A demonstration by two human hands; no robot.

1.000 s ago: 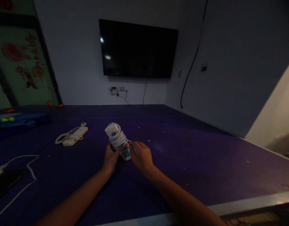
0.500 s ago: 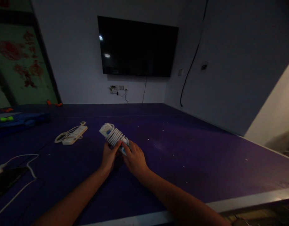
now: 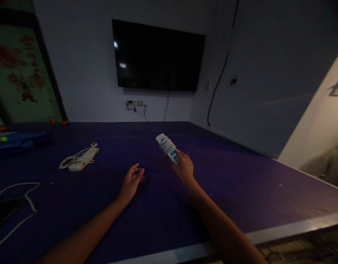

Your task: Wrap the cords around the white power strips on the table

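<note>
A white power strip (image 3: 167, 145) with blue socket faces has its cord wound round its middle. My right hand (image 3: 183, 165) grips its near end, and the strip tilts with its far end to the upper left. My left hand (image 3: 131, 180) is apart from it, fingers loosely curved and parted, holding nothing above the purple surface (image 3: 146, 212). Left of my left hand lies a second white power strip (image 3: 82, 161), its cord looped loosely over it and its plug (image 3: 94, 145) at the far end.
At the left edge a white cable (image 3: 31, 198) runs beside a dark flat object (image 3: 7, 212). Blue cloth (image 3: 28, 140) lies farther back. A television (image 3: 157, 57) hangs on the wall, and a black cable (image 3: 222, 71) trails down the right wall. A pale edge (image 3: 191, 252) borders the surface in front.
My left hand has let go of the wound power strip. My right hand has carried the strip to the right and slightly away from me. The view has shifted a little.
</note>
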